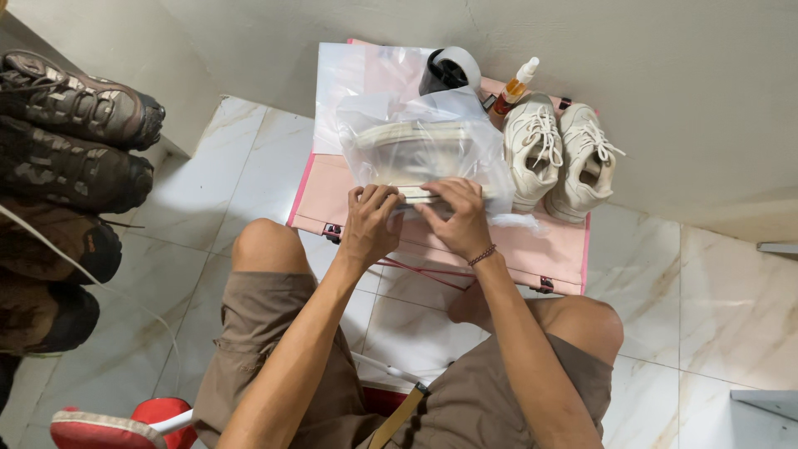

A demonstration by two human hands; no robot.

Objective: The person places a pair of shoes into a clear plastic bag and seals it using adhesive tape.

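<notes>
on the pink table [532,249], bagged shoes [416,150]

My left hand [370,223] and right hand [460,218] sit side by side ahead of my bare knees, palms down, fingers curled and pressing, fingertips nearly meeting. Both forearms stretch forward from my lap. A beaded bracelet [482,255] circles my right wrist.
</notes>
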